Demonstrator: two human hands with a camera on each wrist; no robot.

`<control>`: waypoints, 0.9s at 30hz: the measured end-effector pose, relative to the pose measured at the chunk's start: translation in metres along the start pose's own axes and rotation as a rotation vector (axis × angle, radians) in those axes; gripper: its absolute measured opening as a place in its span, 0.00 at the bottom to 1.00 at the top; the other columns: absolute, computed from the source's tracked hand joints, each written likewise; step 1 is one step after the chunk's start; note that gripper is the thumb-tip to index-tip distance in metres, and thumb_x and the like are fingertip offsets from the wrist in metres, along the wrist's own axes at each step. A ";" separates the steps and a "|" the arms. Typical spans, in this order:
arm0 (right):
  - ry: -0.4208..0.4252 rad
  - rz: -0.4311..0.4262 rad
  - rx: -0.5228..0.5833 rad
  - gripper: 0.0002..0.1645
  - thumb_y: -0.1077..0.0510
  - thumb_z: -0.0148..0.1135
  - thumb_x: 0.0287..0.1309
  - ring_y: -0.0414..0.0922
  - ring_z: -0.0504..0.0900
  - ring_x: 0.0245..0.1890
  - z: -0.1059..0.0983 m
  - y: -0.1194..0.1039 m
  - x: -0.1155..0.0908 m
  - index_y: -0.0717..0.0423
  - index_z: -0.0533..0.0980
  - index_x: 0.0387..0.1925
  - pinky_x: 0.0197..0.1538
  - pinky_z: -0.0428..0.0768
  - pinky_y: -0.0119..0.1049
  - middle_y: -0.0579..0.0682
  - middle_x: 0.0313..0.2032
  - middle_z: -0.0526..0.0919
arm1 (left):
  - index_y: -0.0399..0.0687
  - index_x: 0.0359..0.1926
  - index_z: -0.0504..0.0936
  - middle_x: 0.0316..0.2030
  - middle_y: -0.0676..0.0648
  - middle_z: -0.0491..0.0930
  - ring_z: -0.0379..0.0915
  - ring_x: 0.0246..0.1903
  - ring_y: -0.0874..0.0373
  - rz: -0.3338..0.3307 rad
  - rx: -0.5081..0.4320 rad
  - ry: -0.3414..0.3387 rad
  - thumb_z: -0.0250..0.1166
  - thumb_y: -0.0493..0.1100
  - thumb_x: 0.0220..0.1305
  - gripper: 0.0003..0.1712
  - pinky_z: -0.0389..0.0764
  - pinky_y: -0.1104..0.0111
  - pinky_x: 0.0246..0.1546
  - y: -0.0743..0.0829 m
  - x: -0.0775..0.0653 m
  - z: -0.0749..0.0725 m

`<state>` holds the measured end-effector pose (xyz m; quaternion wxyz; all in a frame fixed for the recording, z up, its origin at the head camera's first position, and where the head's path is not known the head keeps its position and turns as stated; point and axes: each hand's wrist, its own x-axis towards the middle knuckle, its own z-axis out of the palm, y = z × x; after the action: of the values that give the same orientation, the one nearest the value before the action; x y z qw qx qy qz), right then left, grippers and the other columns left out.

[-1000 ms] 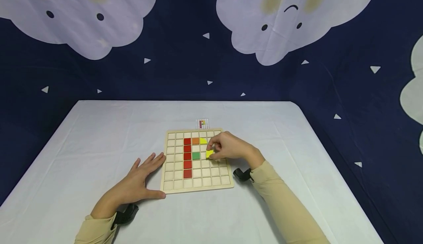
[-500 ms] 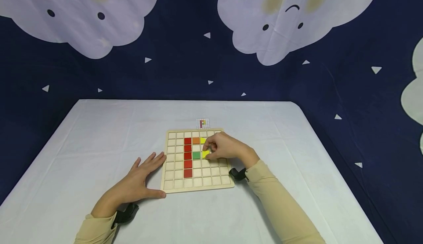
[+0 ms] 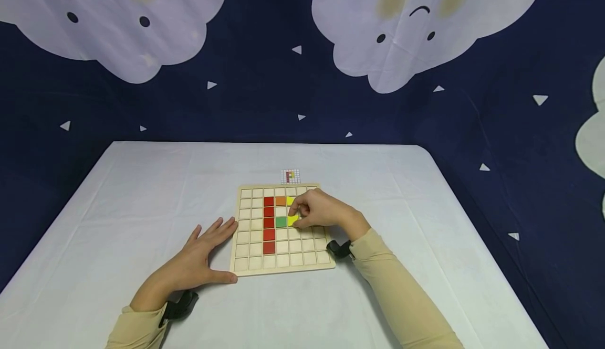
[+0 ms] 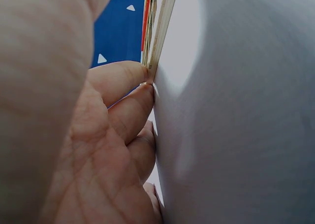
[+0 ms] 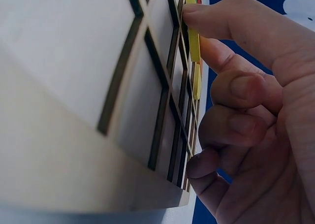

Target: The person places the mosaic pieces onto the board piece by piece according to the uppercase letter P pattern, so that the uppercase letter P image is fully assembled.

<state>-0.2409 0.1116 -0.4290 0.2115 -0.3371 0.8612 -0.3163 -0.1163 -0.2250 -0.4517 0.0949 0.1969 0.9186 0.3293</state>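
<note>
A wooden grid board lies on the table. My right hand pinches a yellow square tile between thumb and index finger, just right of the green tile. In the right wrist view this yellow tile stands slightly proud of the grid; whether it is fully seated I cannot tell. Several red tiles form a column. An orange tile and another yellow tile, partly hidden by my fingers, sit in an upper row. My left hand, fingers spread, touches the board's left edge.
Behind the board lies a small printed card with a coloured grid pattern. A white cloth covers the table. Dark blue fabric with clouds hangs behind. Each wrist wears a black device.
My right hand has moved a little left with the yellow tile, bringing it from a gap away to beside the green tile. The left hand has stayed at the board's edge.
</note>
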 end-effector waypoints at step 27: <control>0.113 0.102 0.028 0.13 0.54 0.75 0.65 0.38 0.66 0.20 -0.037 0.012 -0.036 0.53 0.87 0.50 0.28 0.67 0.30 0.40 0.19 0.71 | 0.46 0.84 0.62 0.84 0.40 0.59 0.46 0.84 0.31 -0.013 0.004 -0.003 0.87 0.64 0.44 0.71 0.36 0.26 0.78 0.001 0.000 -0.001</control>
<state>-0.2428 0.1587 -0.4057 0.1829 -0.2714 0.8832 -0.3359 -0.1160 -0.2247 -0.4502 0.0981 0.1914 0.9205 0.3263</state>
